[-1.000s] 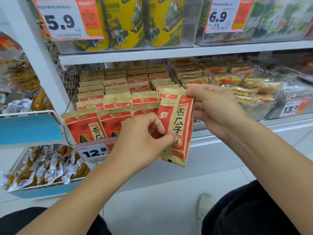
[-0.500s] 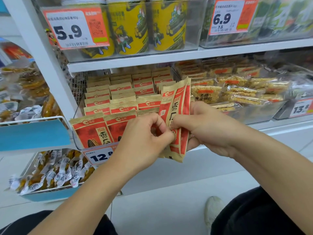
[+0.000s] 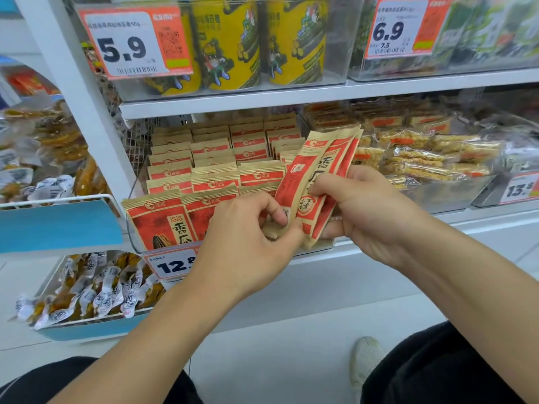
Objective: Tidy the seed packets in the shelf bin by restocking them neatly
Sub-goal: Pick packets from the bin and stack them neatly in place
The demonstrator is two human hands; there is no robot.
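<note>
So here's where I'm at: I've got a small stack of seed packets in both hands, middle of the frame, right in front of the shelf bin. My right hand has its fingers curled around the stack's right edge from behind, thumb across the front. My left hand is pinching the bottom corner of the front packet between thumb and forefinger, so neither hand is free.

The stack's long axis runs from lower left to upper right, tilted, top ends leaning right and away from me. The packets already in the bin stand in neat rows just behind and left of my hands, faces forward. The rightmost row sits directly behind the stack, and that looks like the gap to fill, though my hands hide its front slot, so I can't say how much room is there.

What matters for the next move: the bin lies behind and slightly left of my fingers, so the stack needs straightening upright first. Left hand's nearer the rows.
</note>
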